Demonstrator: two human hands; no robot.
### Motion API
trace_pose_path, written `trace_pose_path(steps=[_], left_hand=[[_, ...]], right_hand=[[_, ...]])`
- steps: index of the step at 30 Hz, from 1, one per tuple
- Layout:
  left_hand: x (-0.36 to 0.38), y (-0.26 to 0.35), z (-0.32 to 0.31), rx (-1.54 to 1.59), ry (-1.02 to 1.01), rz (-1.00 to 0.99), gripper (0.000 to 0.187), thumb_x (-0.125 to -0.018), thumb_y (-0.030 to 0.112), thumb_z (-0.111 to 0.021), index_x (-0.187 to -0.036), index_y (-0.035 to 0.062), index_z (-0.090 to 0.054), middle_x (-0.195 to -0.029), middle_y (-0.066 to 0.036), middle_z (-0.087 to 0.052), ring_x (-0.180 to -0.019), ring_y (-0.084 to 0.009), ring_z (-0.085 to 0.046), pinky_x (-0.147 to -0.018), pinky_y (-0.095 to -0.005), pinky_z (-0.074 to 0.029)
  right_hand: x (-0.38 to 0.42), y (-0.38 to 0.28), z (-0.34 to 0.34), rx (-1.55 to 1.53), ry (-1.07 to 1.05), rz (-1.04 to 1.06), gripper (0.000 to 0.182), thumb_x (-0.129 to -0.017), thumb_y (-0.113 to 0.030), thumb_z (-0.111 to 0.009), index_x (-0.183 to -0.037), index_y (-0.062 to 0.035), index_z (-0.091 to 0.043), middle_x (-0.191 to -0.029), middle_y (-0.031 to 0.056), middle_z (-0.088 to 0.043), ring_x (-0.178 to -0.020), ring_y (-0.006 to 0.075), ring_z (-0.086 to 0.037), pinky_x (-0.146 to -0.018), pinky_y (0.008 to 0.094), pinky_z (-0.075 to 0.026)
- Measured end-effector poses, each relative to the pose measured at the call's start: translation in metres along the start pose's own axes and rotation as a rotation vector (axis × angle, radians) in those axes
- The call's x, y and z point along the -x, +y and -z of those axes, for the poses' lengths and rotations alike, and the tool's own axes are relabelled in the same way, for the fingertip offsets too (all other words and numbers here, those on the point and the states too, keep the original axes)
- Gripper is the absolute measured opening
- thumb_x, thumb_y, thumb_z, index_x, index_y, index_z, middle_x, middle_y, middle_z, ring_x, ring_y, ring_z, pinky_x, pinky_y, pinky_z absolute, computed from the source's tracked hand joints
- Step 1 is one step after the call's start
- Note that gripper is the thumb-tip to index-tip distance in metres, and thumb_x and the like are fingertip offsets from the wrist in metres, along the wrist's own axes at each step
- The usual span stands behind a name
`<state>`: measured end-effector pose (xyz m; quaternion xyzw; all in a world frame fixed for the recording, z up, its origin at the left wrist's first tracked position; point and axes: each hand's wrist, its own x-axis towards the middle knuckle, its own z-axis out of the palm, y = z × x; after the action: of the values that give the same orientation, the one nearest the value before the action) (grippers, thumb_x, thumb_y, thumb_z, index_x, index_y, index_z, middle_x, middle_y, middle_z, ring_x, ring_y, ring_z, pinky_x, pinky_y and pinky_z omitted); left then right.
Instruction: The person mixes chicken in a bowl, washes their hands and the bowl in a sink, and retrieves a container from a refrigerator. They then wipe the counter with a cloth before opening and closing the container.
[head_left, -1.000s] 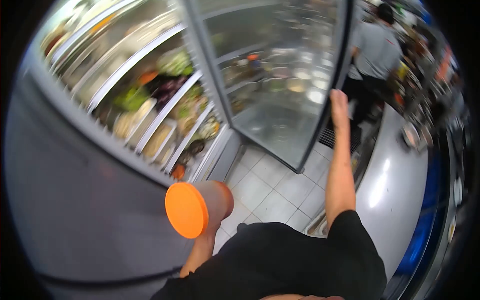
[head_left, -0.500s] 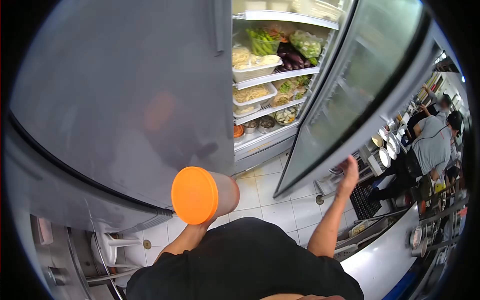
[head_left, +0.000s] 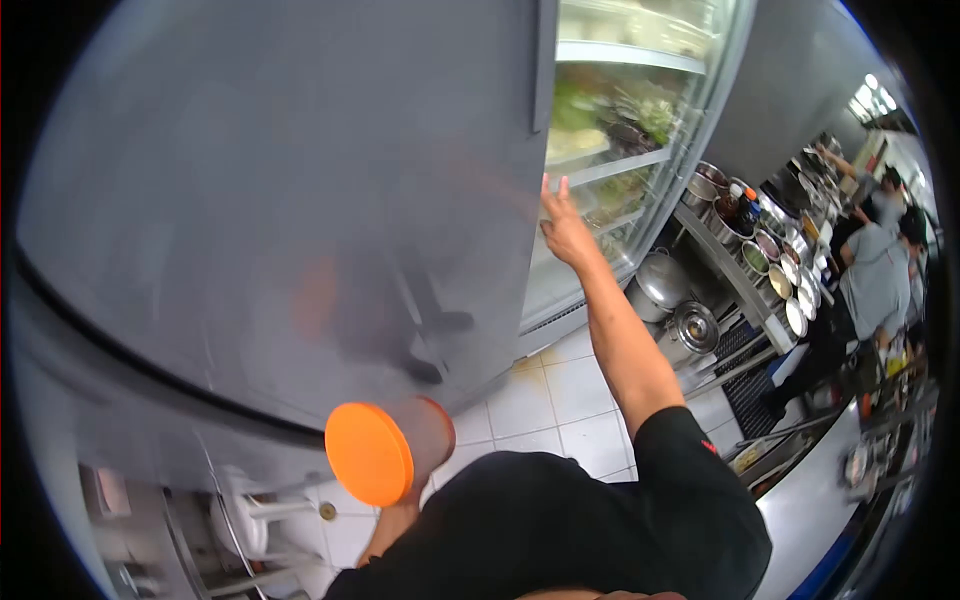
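Observation:
A cloudy plastic jar with an orange screw-type lid (head_left: 370, 455) is at the lower left, tilted so its lid faces me. My left hand (head_left: 400, 512) grips it from below, its fingers mostly hidden behind the jar. At the end of my outstretched arm, my right hand (head_left: 566, 230) has its fingers extended against the fridge's glass door (head_left: 612, 165), near the edge of the grey door panel (head_left: 400, 200). Behind the glass, the shelves of food look hazy and blurred. No object shows in my right hand.
Lidded steel pots (head_left: 662, 280) stand on the tiled floor (head_left: 555, 400) right of the fridge. A steel counter (head_left: 740, 280) beyond holds bowls and bottles. Two people (head_left: 875, 270) stand further right. A white plastic stool (head_left: 240, 520) is at lower left.
The glass door has swung from wide open to shut against the fridge. My right hand has moved up and left with it. The jar has shifted slightly down and left in view.

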<state>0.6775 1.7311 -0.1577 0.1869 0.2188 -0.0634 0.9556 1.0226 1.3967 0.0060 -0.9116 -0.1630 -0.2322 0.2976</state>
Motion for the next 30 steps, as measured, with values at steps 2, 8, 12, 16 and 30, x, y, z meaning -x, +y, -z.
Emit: trace_pose_path(steps=[2,8,12,16,30], left_hand=[[-0.002,0.004,0.003,-0.025,0.031,0.011,0.058,-0.094,0.038,-0.058,-0.141,0.0081,-0.043,-0.145,-0.012,-0.046,-0.132,-0.0286,-0.044,-0.107,-0.0441,-0.041],[-0.046,0.007,-0.023,-0.194,-0.021,0.19,0.058,-0.094,0.038,-0.058,-0.142,0.0081,-0.043,-0.145,-0.012,-0.046,-0.133,-0.0285,-0.044,-0.107,-0.0442,-0.042],[-0.073,-0.008,-0.049,-0.298,-0.119,0.372,0.059,-0.094,0.038,-0.058,-0.142,0.0081,-0.043,-0.146,-0.012,-0.045,-0.133,-0.0285,-0.043,-0.107,-0.0442,-0.042],[-0.083,-0.037,-0.08,-0.374,-0.226,0.528,0.059,-0.094,0.039,-0.058,-0.142,0.0081,-0.043,-0.146,-0.012,-0.045,-0.133,-0.0285,-0.043,-0.106,-0.0443,-0.042],[0.084,-0.194,-0.179,0.01,-0.745,1.262,0.06,-0.093,0.039,-0.059,-0.143,0.0081,-0.042,-0.147,-0.012,-0.044,-0.134,-0.0284,-0.043,-0.106,-0.0446,-0.043]], right_hand=[[-0.009,0.008,-0.013,0.011,0.022,-0.061,0.089,-0.084,0.002,-0.053,-0.155,-0.033,-0.013,-0.159,0.0261,-0.008,-0.131,0.0457,-0.042,-0.102,0.0472,-0.042],[0.032,-0.031,0.058,0.113,-0.329,-0.131,0.035,-0.092,-0.025,-0.054,-0.125,-0.0203,-0.065,-0.1,0.0145,-0.072,-0.094,0.0344,-0.067,-0.084,0.0424,-0.052],[0.16,-0.104,0.08,-0.258,-0.215,0.055,0.063,-0.088,-0.04,-0.068,-0.143,-0.0166,-0.047,-0.138,0.0133,-0.055,-0.122,0.0329,-0.054,-0.1,0.0411,-0.045],[0.253,-0.163,0.097,-0.253,-0.243,-0.019,0.094,-0.081,-0.044,-0.073,-0.154,-0.0193,-0.021,-0.153,0.0216,-0.029,-0.137,0.0393,-0.036,-0.108,0.0474,-0.038],[0.426,-0.279,0.229,0.247,0.513,-0.36,0.083,-0.069,-0.039,-0.085,-0.138,-0.0148,-0.045,-0.152,0.0243,-0.03,-0.137,0.0421,-0.038,-0.11,0.0448,-0.037]])
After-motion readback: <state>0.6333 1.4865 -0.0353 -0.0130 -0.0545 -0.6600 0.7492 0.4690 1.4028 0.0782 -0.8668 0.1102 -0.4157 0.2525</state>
